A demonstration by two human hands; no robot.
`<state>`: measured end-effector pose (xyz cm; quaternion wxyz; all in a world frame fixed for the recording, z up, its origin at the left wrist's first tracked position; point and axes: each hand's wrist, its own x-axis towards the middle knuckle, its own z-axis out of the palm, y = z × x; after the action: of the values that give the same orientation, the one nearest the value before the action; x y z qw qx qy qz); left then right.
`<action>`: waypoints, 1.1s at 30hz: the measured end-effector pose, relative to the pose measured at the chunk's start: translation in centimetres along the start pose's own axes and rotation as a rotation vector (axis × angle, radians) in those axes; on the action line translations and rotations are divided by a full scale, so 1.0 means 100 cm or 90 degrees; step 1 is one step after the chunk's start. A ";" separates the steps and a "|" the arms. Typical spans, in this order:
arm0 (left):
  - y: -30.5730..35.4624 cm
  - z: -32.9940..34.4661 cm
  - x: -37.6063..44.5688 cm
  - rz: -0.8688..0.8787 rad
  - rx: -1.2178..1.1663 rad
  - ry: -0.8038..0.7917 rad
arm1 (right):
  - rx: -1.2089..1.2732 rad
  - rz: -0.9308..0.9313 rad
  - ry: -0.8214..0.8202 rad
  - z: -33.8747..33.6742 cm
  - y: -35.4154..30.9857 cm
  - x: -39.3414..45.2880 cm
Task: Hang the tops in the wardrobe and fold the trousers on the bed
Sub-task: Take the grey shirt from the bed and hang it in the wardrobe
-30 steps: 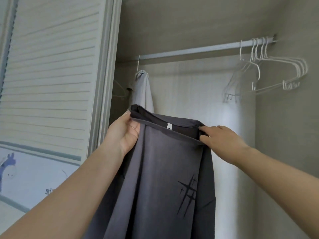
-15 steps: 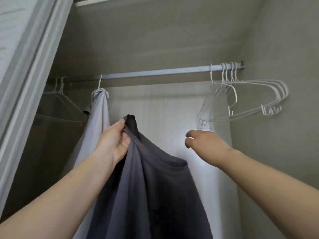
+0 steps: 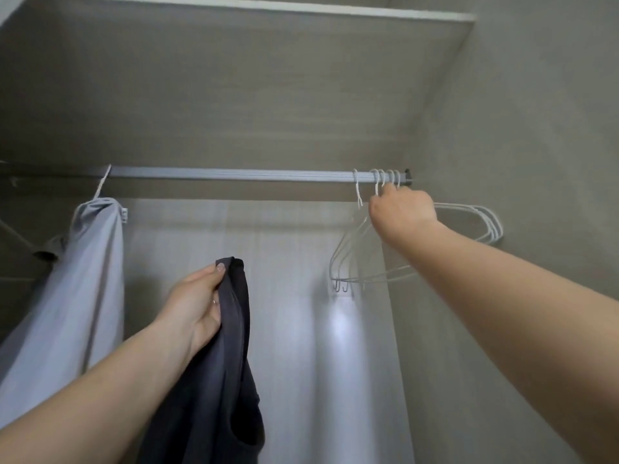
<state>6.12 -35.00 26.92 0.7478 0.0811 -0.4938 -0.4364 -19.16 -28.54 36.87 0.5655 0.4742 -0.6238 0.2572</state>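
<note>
**A:** Where's the top you're meant to hang?

**B:** Your left hand point(image 3: 197, 304) has it. You're gripping the dark charcoal cotton top point(image 3: 217, 380) by a bunched edge, thumb on the near side and fingers curled behind the fabric. It hangs straight down from your fist, below the silver ribbed metal wardrobe rail point(image 3: 234, 174) and under its middle stretch. It isn't on any hanger.

**A:** And my other hand?

**B:** Your right hand point(image 3: 402, 216) is up at the right end of the rail, just beneath it, among the necks of the thin white wire hangers point(image 3: 482, 222) bunched there. Your fingers are curled and turned away from the camera. They reach the hanger necks, but I cannot tell whether you've actually closed on one or are only touching them.

**A:** How do those hangers sit?

**B:** Their hooks are all over the rail, close together near its right end. One hook sits slightly left of the others. Their frames fan out below the rail, to both sides of your hand.

**A:** Anything else on the rail?

**B:** Towards the rail's left end, a pale lilac-grey garment point(image 3: 80, 289) hangs from a white hook, well apart from the dark top.
</note>
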 end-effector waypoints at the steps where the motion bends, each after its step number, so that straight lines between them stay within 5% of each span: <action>1: -0.001 -0.001 0.002 0.000 -0.001 -0.003 | 0.000 0.011 -0.010 0.000 0.002 0.002; 6: -0.004 -0.008 0.013 -0.004 -0.013 -0.006 | 0.092 0.089 -0.071 0.004 -0.001 0.008; 11: -0.006 -0.015 0.021 -0.016 0.011 -0.019 | 0.162 0.103 0.004 0.009 -0.013 0.013; 19: -0.011 -0.028 0.027 -0.022 0.032 -0.001 | 0.181 0.053 0.107 0.011 -0.032 0.008; 33: -0.036 -0.069 0.026 -0.054 0.196 0.059 | 0.233 -0.057 0.037 0.051 -0.046 -0.082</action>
<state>10.03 -41.21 23.25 0.7294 0.2354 -0.5162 -0.3822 -18.18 -32.33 26.99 0.4988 0.5889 -0.5280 0.3545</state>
